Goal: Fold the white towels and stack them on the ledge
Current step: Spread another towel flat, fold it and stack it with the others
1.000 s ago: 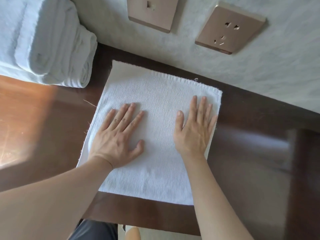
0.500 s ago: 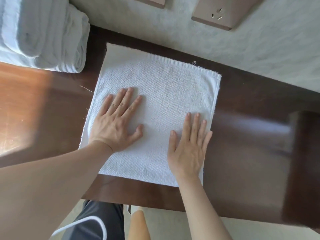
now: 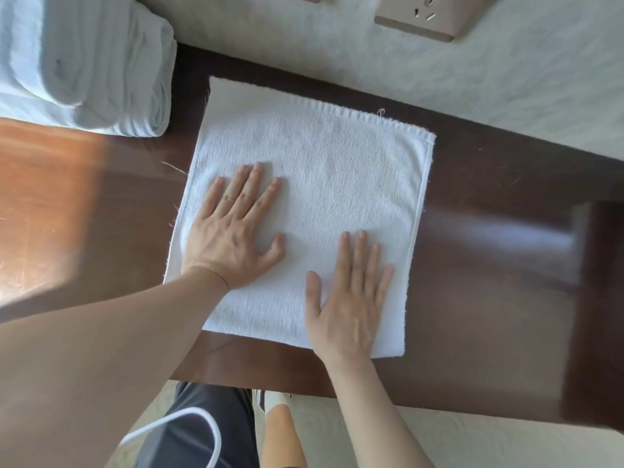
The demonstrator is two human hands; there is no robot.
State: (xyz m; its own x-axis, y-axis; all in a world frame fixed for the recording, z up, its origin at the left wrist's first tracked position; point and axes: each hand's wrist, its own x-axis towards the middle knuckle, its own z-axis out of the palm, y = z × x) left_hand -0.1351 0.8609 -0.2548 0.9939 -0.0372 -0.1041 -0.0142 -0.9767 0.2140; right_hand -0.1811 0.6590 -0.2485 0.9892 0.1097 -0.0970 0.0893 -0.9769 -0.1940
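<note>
The white towel [image 3: 304, 211] is spread flat at the frame's centre on the dark ledge [image 3: 489, 265], pressed by both flat, released hands: left hand [image 3: 233, 231] mid-left, right hand [image 3: 351, 298] lower right. The folded stack [image 3: 84, 62] lies upper left, nearer the left hand.

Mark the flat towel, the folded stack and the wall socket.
flat towel [image 3: 337, 170], head view, bare middle of the cloth above the hands.
folded stack [image 3: 101, 69], head view, top of the upper roll.
wall socket [image 3: 422, 21], head view, faceplate near its slots.
</note>
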